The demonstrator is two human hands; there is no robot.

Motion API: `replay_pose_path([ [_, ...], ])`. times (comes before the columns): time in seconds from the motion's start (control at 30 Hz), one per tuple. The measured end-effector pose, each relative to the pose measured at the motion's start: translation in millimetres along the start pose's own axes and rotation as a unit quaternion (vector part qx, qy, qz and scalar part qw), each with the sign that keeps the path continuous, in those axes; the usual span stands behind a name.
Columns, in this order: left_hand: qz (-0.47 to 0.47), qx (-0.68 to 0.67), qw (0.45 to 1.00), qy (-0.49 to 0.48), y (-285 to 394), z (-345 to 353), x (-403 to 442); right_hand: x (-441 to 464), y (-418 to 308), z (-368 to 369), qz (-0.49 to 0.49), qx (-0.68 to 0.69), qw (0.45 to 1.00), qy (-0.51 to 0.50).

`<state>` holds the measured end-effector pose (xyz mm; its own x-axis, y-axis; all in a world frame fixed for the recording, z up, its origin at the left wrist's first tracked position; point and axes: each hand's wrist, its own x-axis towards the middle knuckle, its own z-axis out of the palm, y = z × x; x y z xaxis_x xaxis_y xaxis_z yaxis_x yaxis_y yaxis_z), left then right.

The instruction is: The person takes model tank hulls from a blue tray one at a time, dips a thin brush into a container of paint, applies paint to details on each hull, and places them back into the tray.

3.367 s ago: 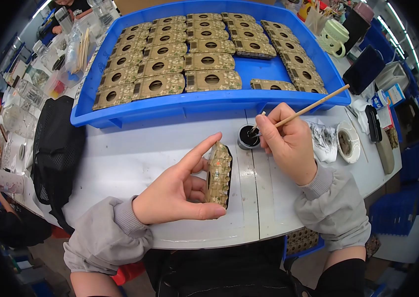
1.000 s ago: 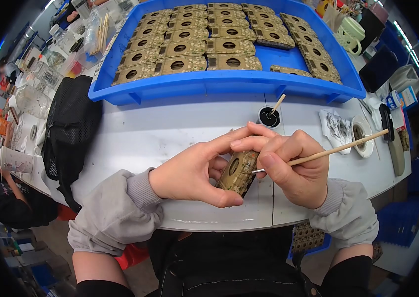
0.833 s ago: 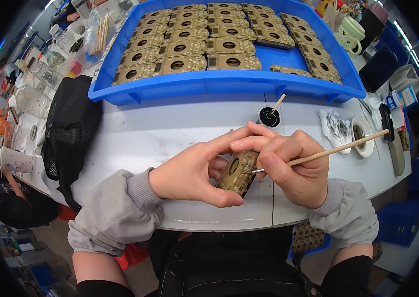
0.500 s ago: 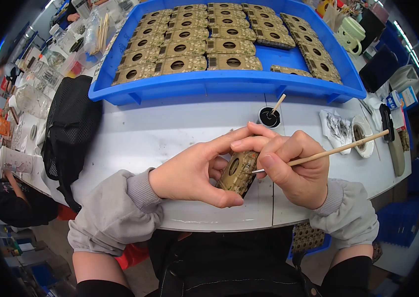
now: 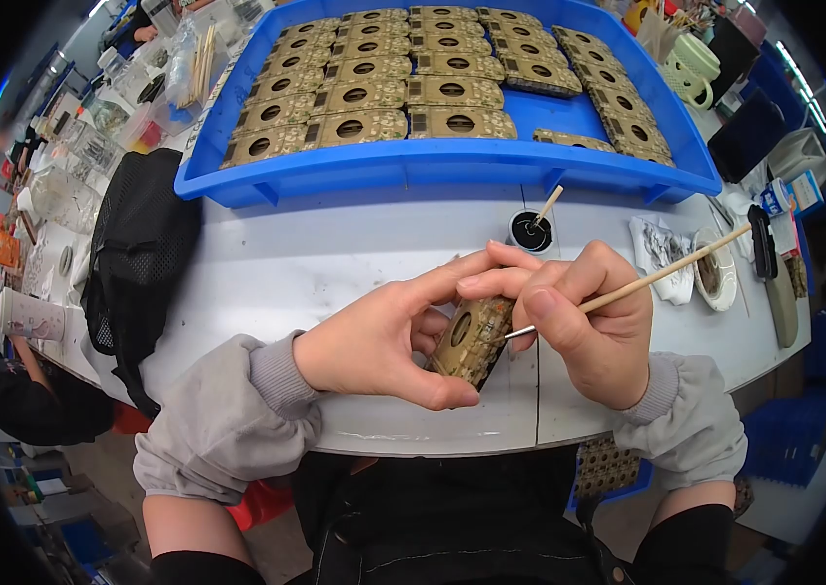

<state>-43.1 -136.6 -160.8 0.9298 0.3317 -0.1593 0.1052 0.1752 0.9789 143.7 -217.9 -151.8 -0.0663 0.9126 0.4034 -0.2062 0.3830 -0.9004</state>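
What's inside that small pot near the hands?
The small pot holds what looks like black paint, with a slanting wooden stick in it. The paint hides the stick's lower end and the pot's bottom.

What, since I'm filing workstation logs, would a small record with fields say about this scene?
Left hand: cups a camouflage part with a round opening
Right hand: holds a thin brush pencil-style
Brush tip: at the part's side; contact unclear
Beyond the hands: black-filled cup with a stick leaning in it
Farther back: blue tray holding rows of similar parts
To the right: stained white sheet, white dish
To the left: black bag
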Motion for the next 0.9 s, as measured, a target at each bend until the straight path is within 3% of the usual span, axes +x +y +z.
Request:
replay_pose_path([
  [0.07, -0.005, 0.006, 1.0, -0.005, 1, 0, 0, 0, 0, 0, 0.018, 0.032, 0.999, 0.022],
  [0.23, -0.004, -0.076, 0.997, 0.03, -2, 2, 0, 1, -2, -6, -0.062, -0.067, 0.996, -0.009],
  [0.37, 0.04, -0.103, 0.984, 0.141, -11, 9, -1, -5, -9, -3, -0.078, -0.143, 0.984, -0.067],
  [0.9, 0.046, -0.137, 0.978, 0.149, -16, 16, 0, -11, -3, 0, -0.049, -0.184, 0.978, -0.08],
])
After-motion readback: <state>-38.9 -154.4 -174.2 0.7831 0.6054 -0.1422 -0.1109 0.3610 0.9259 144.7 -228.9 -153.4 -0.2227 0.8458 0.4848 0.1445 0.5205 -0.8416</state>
